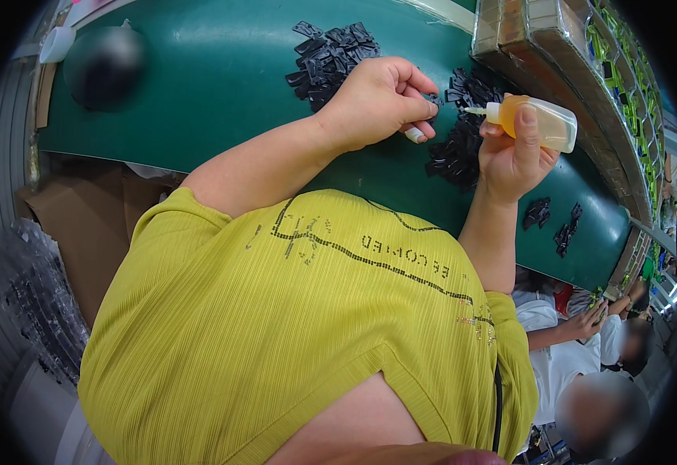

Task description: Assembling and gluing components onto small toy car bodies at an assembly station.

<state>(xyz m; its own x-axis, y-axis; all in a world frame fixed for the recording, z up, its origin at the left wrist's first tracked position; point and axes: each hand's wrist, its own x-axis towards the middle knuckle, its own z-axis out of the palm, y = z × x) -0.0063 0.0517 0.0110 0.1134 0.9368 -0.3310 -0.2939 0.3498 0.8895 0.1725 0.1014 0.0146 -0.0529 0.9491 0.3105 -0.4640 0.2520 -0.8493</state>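
Note:
Over the green tabletop (199, 93), my left hand (373, 101) pinches a small black plastic piece (434, 101) between thumb and fingers. One finger of that hand has a white wrap (414, 135). My right hand (513, 159) grips a clear squeeze bottle (552, 124) of pale liquid, tilted on its side. Its thin nozzle (474, 111) points left at the black piece, a short gap apart. A heap of flat black plastic pieces (335, 54) lies beyond my left hand. Another black heap (459, 155) spreads between my hands, partly hidden by the right one.
Two small black piles (538, 213) (567, 230) lie nearer on the right. A taped cardboard barrier (536, 23) borders the table's right side, with yellow-green items (625, 101) behind it. A cardboard box (82, 225) stands below at left. Co-workers (563, 356) sit at lower right.

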